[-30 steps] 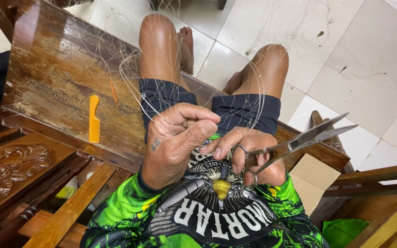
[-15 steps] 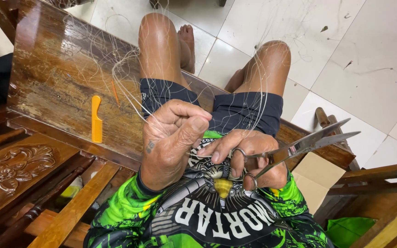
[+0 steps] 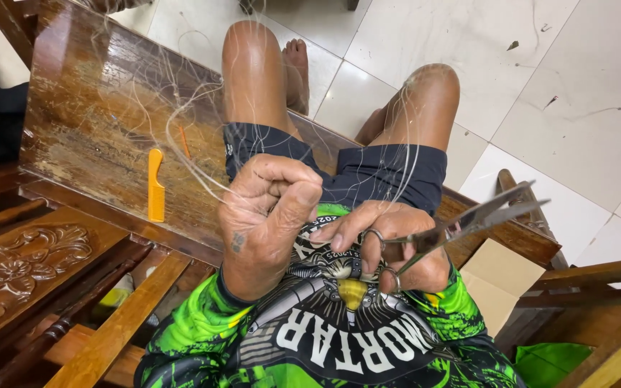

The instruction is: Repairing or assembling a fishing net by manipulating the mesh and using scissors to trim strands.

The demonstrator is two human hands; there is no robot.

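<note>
**Fine line pinched in one fist, scissors ready in the other**

From the head camera, looking down over the lap: the left hand (image 3: 267, 215) is curled into a tight fist, thumb pressed against the forefinger, pinching thin, pale, almost clear line (image 3: 181, 154). The strands fan up and away from the fist in loose loops over the wooden bench (image 3: 88, 136) and across the person's bare knees. Just beside it, the right hand (image 3: 389, 241) has its fingers through the ring handles of a pair of steel scissors (image 3: 468, 219); the long narrow blades point off to the right and stand slightly apart. The right forefinger reaches across and touches the left thumb.

I judge this to be the gathering step: the line is held taut at the pinch while the blades wait, turned away from it. A cut would call for swinging the tips round to the strand close to the pinch, and keeping the line tight, since anything so thin and slippery will slide off a blade rather than shear.

The bench is dark, worn wood, scuffed pale in patches, with a carved floral panel at lower left. An orange plastic comb (image 3: 155, 185) lies flat on it, well apart from the hands, with a thin orange sliver (image 3: 184, 141) near it. The floor is glossy white tile.
</note>
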